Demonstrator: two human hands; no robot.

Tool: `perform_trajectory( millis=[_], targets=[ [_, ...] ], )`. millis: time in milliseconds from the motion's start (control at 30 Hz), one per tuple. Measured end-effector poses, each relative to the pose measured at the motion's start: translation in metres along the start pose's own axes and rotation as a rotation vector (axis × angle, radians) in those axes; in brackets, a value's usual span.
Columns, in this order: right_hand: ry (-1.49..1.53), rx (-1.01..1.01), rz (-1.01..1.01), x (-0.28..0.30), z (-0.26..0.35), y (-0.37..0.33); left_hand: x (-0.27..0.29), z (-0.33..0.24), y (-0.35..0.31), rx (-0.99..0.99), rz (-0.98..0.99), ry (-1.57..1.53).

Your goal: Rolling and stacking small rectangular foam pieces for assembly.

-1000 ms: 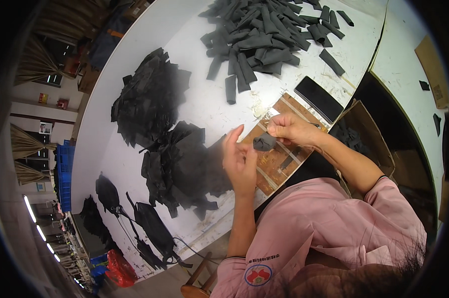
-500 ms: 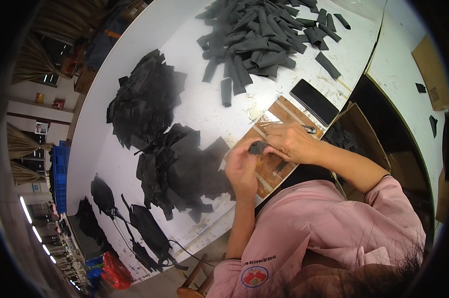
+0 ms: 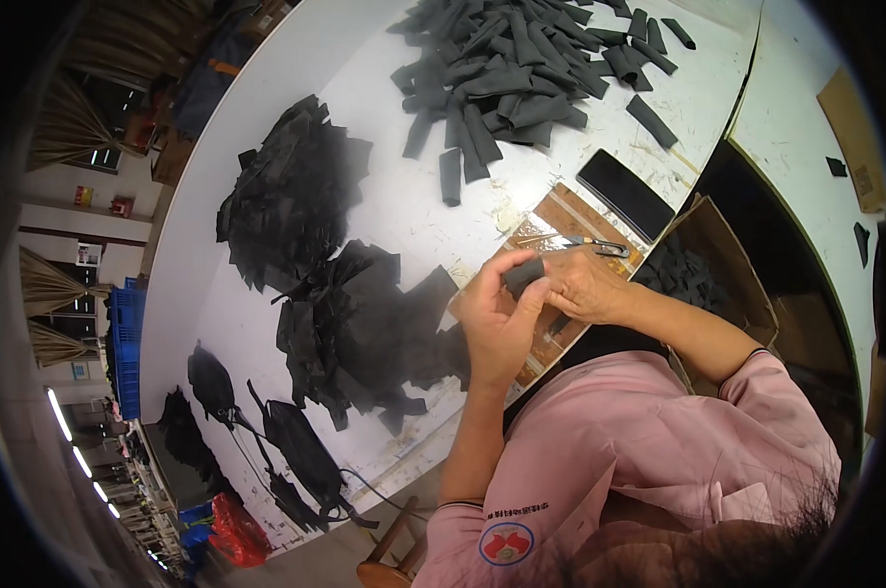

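Observation:
Pinched between the thumb and fingers of my left hand (image 3: 500, 323) is a small dark grey fabric piece (image 3: 524, 278), bent into a curved or tubular shape. My right hand (image 3: 588, 286) is closed against its right side, fingertips meeting the left thumb; the fingers partly hide what they grip. Both hands are over a brown wooden board (image 3: 564, 208) with pale strips across it. On the board, just beyond the right hand, lies a slim metal-and-dark tool (image 3: 605, 247), perhaps a cutter. Left of my left hand spread flat black fabric pieces (image 3: 384, 328) in a loose heap.
Rolled dark grey tubes (image 3: 512, 78) are piled at the far side. Another black fabric heap (image 3: 291, 186) stands to the left. A dark phone (image 3: 625, 195) lies past the board. On the right is an open cardboard box (image 3: 722, 245); black corded pouches (image 3: 296, 451) lie near left.
The fabric piece has turned, showing more of its broad face. My left hand has opened its grip wider around it, and the right hand has shifted slightly, uncovering more of the metal tool.

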State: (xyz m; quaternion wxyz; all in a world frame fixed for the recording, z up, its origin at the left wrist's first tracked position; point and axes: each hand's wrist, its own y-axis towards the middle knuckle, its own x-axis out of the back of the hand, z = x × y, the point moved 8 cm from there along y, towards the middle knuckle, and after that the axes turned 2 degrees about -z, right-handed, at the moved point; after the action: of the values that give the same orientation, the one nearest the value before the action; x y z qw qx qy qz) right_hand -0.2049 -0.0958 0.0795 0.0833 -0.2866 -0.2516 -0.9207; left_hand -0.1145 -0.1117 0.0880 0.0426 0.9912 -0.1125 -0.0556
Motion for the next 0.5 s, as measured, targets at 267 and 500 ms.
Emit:
perform_trajectory(
  millis=[267, 500],
  targets=[
    [0.059, 0.152, -0.151, 0.009, 0.007, 0.001, -0.007, -0.006, 0.012, 0.066, 0.205, 0.296],
    [0.009, 0.005, -0.118, -0.01, -0.017, -0.01, 0.001, -0.008, 0.001, -0.126, -0.053, 0.237]
  ],
)
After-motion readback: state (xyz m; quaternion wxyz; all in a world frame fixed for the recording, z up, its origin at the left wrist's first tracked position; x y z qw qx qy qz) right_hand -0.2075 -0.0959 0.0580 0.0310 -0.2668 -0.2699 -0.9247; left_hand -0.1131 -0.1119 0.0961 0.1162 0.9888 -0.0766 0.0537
